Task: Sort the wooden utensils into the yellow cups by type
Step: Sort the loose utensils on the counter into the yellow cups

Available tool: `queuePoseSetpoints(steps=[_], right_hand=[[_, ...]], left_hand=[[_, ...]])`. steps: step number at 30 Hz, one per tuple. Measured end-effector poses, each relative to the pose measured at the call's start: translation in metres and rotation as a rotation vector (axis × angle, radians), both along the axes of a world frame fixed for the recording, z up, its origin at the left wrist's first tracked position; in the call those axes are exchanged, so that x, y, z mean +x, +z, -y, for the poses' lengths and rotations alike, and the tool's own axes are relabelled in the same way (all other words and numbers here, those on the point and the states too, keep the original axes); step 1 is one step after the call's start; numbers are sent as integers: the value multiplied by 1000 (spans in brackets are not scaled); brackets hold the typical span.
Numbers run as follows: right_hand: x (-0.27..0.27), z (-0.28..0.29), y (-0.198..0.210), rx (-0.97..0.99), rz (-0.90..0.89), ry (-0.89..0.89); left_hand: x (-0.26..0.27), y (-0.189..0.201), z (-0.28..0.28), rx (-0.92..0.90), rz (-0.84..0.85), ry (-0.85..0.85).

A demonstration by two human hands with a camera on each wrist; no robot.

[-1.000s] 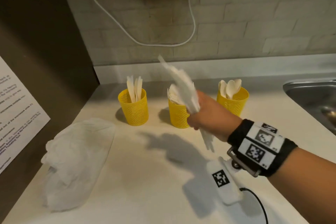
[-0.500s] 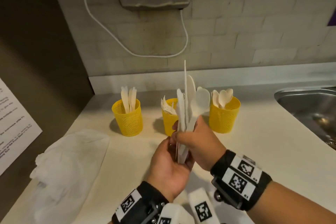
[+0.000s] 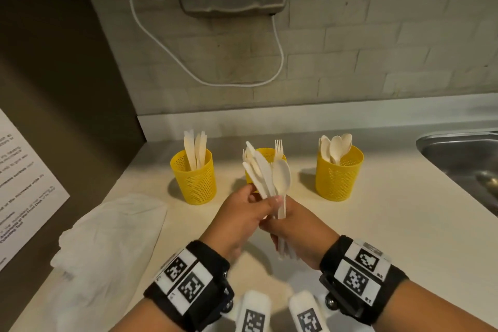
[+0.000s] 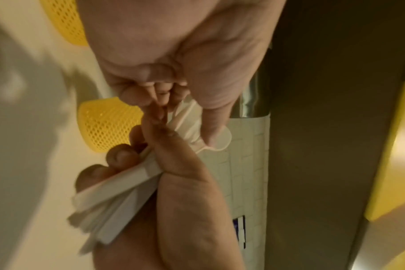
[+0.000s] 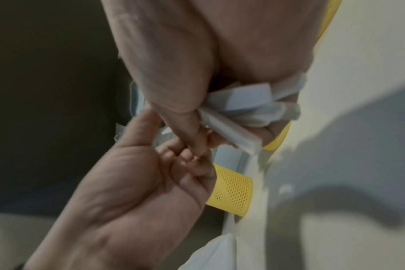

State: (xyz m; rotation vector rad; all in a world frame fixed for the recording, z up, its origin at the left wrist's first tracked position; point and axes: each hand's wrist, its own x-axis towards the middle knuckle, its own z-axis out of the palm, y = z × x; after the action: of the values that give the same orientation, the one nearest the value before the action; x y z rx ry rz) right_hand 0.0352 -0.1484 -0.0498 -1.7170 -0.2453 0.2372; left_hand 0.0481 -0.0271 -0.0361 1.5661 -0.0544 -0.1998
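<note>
Right hand (image 3: pixel 296 226): clutching the utensil bundle (image 3: pixel 265 178) by its handles — fingers wrapped tight.
Left hand (image 3: pixel 242 219): pinching the bundle's upper handles, thumb pressing in.
Bundle: fanning upright above the counter (image 3: pixel 377 224), in front of the middle cup (image 3: pixel 266 153).
Cups: knives sitting left (image 3: pixel 194 179), spoons right (image 3: pixel 339 176).

Paper sheet (image 3: pixel 27 183): printed text, illegible.

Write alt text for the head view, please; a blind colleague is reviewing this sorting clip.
Two hands, the left hand and right hand, hold a fanned bundle of pale utensils above a white counter. Behind stand three yellow cups: knives in the left cup, forks in the middle cup, spoons in the right cup.
</note>
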Motion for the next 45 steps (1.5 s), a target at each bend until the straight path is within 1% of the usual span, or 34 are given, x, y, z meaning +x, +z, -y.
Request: queuePoseSetpoints(steps=[2, 4, 6, 8, 10, 16, 21, 24, 26, 28, 31, 33, 35, 36, 38, 40, 43, 44, 45], right_hand=[[0, -3, -2, 76, -59, 15], [1, -3, -3, 210, -171, 10], [3, -1, -5, 303, -283, -3], [5, 2, -7, 372, -375, -25], [8, 5, -9, 402, -414, -51], [13, 4, -12, 417, -411, -89], [16, 3, -13, 355, -366, -74], [16, 3, -13, 393, -381, -59], [16, 3, -14, 433, -390, -72], [17, 5, -14, 481, -377, -116], [20, 12, -13, 516, -335, -203], [21, 17, -11, 548, -323, -208], [20, 20, -11, 594, -327, -205], [20, 21, -11, 602, -328, -206], [17, 21, -12, 603, -332, -204], [14, 21, -14, 597, -336, -199], [12, 23, -17, 543, -335, -200], [12, 24, -18, 521, -334, -201], [12, 24, -19, 499, -331, -202]], left_hand=[[5, 1, -1, -33, -50, 23], [11, -5, -4, -102, -121, 25], [16, -10, -8, -137, -168, 23], [21, -15, -11, -166, -192, 44], [24, -17, -11, -187, -198, 76], [30, -17, -9, -191, -157, 110], [33, -18, -7, -97, -128, 99], [35, -19, -9, -46, -142, 98], [37, -15, -12, -16, -122, 115], [42, -3, -22, -7, -68, 158], [53, 35, -54, -3, 126, 290], [59, 64, -80, 94, 290, 434], [68, 83, -101, 306, 432, 561], [75, 85, -108, 406, 471, 608], [92, 79, -115, 536, 444, 635], [106, 61, -115, 661, 346, 590], [117, 34, -112, 723, 188, 477], [117, 31, -112, 743, 153, 464], [115, 30, -111, 767, 154, 486]])
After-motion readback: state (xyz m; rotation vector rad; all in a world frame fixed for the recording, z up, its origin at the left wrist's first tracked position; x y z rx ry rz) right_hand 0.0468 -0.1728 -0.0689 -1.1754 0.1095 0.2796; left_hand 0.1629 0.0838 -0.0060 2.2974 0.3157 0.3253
